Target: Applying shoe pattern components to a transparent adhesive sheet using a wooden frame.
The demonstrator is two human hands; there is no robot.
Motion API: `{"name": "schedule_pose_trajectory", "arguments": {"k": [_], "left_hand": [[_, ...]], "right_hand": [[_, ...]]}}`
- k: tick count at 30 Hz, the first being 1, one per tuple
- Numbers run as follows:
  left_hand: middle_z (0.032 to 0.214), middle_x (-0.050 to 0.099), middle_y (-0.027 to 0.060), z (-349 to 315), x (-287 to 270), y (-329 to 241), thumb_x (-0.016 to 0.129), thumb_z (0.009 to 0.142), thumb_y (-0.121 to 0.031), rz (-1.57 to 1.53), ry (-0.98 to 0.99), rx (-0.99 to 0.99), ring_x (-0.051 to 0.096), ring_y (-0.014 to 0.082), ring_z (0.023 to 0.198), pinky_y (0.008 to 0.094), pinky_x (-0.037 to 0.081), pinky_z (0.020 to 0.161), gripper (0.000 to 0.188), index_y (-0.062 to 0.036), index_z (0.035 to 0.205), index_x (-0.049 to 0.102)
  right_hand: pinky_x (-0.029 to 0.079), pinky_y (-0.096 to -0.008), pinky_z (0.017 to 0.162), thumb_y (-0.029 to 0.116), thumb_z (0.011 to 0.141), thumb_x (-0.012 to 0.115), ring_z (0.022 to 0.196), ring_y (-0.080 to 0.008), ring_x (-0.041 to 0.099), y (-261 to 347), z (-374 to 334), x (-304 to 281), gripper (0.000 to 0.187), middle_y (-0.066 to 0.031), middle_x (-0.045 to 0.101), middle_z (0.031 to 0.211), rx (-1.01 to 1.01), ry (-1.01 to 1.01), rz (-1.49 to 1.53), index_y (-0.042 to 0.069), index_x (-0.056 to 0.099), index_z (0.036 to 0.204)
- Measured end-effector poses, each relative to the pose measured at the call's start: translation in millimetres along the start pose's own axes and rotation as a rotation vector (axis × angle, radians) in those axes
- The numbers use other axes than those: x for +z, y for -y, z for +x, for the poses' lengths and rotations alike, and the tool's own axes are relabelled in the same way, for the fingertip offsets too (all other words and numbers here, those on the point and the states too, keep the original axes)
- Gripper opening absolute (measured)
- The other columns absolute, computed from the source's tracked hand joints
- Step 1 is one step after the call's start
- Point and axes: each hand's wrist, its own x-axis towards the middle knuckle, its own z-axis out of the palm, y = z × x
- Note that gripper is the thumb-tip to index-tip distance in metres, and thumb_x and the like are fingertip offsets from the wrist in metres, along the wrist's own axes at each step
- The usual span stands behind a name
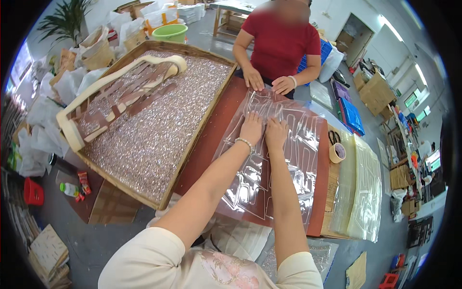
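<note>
A clear plastic sheet (245, 185) with raised or cut curved outlines lies over a reddish-brown board on the table. Both of my arms reach out across it. Near its far part, my left hand (251, 127), with a beaded bracelet at the wrist, presses on the sheet with fingers stretched forward. Close beside it, my right hand (276, 133) also rests on the plastic, fingers extended. Opposite me, a person in a red top (281, 41) has both hands at the sheet's far edge.
To the left stands a shallow wooden tray (180, 166) of glittering small pieces, with a cream-edged frame (120, 70) lying on them. A tape roll (337, 152), scissors (333, 137) and stacked plastic sheets (363, 188) are at the right. A green basin (170, 33) sits behind the tray.
</note>
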Motion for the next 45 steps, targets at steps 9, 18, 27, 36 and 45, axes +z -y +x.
{"name": "schedule_pose_trajectory", "arguments": {"k": [9,18,27,36,45], "left_hand": [[0.142,0.045,0.01,-98,-55,-23,0.039,0.093,-0.02,0.021,0.008,-0.004,0.033,0.0256,0.137,0.0502,0.017,0.114,0.044,-0.0071,0.134,0.049],[0.14,0.045,0.0183,-161,-111,-76,0.038,0.093,-0.019,0.594,0.159,0.124,0.04,0.0293,0.133,0.0506,0.015,0.115,0.05,0.0037,0.138,0.041],[0.136,0.048,0.0236,-167,-117,-81,0.039,0.093,-0.019,0.487,0.221,0.189,0.043,0.0359,0.13,0.0518,0.016,0.114,0.049,0.0062,0.134,0.044],[0.142,0.041,0.0224,-225,-105,-70,0.039,0.09,-0.014,0.163,0.112,0.094,0.035,0.0346,0.135,0.0474,0.019,0.114,0.049,0.0052,0.136,0.041],[0.143,0.04,0.0188,-224,-77,-32,0.041,0.092,-0.019,0.188,0.007,0.041,0.034,0.0316,0.135,0.0502,0.024,0.111,0.051,0.0011,0.138,0.04]], "right_hand": [[0.041,-0.04,0.09,0.016,0.083,0.056,0.095,-0.0244,0.055,43,-69,-82,0.024,-0.0005,0.066,0.108,-0.091,0.004,-0.103,0.01,0.07,0.101],[0.04,-0.0413,0.094,0.014,0.083,0.054,0.098,-0.0261,0.056,58,-112,-141,0.026,-0.0014,0.066,0.109,-0.104,0.048,-0.166,0.01,0.069,0.104],[0.041,-0.0419,0.094,0.016,0.084,0.053,0.099,-0.0263,0.057,54,-127,-151,0.024,-0.0028,0.067,0.108,-0.097,0.136,-0.104,0.011,0.069,0.102],[0.038,-0.0407,0.093,0.01,0.08,0.058,0.095,-0.0268,0.054,67,-169,-176,0.023,-0.003,0.065,0.108,-0.162,0.098,-0.008,0.009,0.067,0.101],[0.031,-0.045,0.107,0.008,0.079,0.054,0.117,-0.0271,0.048,74,-46,-132,0.038,-0.0104,0.056,0.121,-0.565,-0.015,-0.223,0.015,0.062,0.116]]}}
